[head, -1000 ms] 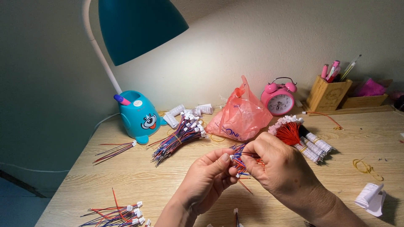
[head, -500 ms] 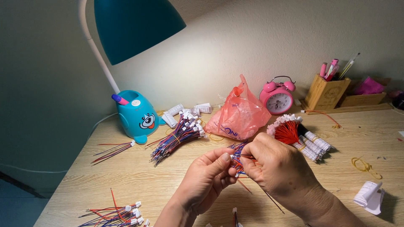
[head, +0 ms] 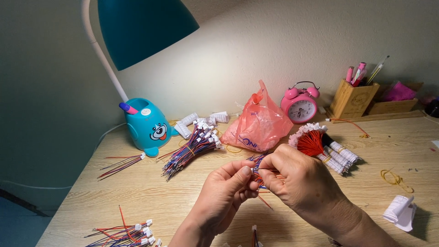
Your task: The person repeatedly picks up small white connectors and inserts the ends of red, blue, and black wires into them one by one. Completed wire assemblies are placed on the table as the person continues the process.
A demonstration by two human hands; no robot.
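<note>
Mid-frame over the desk [head: 137, 192], left hand [head: 224, 192] and right hand [head: 302, 183] pinch a small wire bundle [head: 259, 170], fingers clamped, steadying it.

Lamp [head: 146, 123] back left on desk [head: 137, 192]; bag [head: 258, 121] left of clock [head: 299, 104], wire bundle [head: 192, 147] between lamp and bag

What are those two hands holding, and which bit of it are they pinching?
A small bundle of thin coloured wires. The left hand and right hand pinch it between fingertips near its upper end; the exact grip spot is hidden.
</note>
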